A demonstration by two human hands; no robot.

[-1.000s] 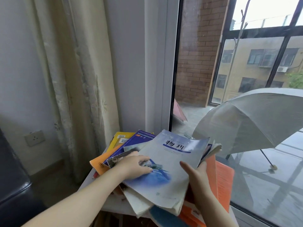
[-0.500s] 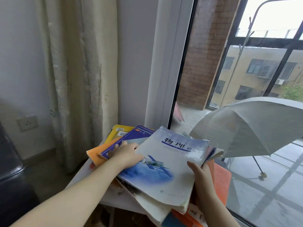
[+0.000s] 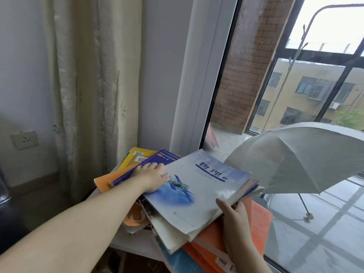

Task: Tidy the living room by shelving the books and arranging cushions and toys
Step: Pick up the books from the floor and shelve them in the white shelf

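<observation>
Left hand (image 3: 152, 179) flat, fingers straight, resting on purple book (image 3: 157, 159), far left. Right hand (image 3: 235, 217) grips near-right edge of pale-blue textbook (image 3: 201, 186), topmost of books (image 3: 171, 237) on white table (image 3: 124, 242); cover reads "物理", circled 2.

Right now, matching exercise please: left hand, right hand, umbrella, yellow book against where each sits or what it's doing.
Things:
1. left hand
2. right hand
3. umbrella
4. yellow book

Places or states:
A. open, beyond the window glass
B. farthest back, partly under the purple book
C. thumb on top of the pale blue book at its near right edge, gripping it
D. laid flat where the purple book meets the pale blue book

Pairs: 1-D, 2-C, 3-A, 4-B
</observation>
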